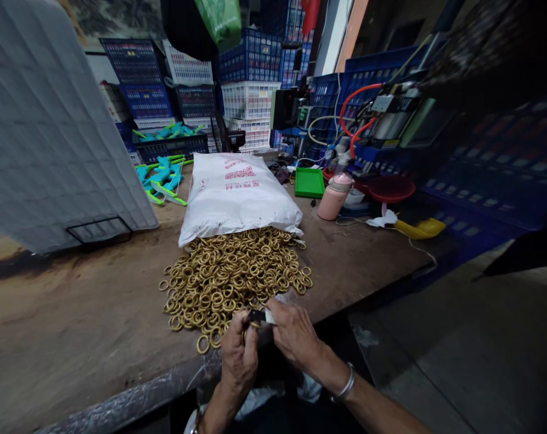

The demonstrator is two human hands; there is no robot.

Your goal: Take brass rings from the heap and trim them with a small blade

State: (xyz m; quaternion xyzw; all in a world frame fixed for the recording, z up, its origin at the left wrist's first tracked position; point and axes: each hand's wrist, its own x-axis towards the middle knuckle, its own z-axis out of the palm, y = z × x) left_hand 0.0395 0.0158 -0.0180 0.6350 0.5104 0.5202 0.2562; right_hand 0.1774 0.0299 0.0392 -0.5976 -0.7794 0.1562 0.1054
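At the front edge of the table, my left hand point(238, 355) is closed on a gold ring point(255, 324), part of which shows between the fingers and thumb. My right hand point(296, 333) grips a small black-and-white tool point(258, 315). Its dark end reaches across to the left fingertips and touches or nearly touches the ring; its exact kind cannot be made out. Just beyond both hands spreads a heap of gold rings point(232, 271), with several loose ones along its edges. A white sack point(237, 193) with red print lies behind the heap, its open end over the rings.
A tall pale padded panel point(61, 132) stands at the left. Cyan and green plastic parts point(165, 175) lie behind it. To the right are a green tray point(309, 182), a pink bottle point(335, 196), a red dish point(391, 188) and a yellow scoop point(420, 228). Stacked crates point(250, 57) fill the back.
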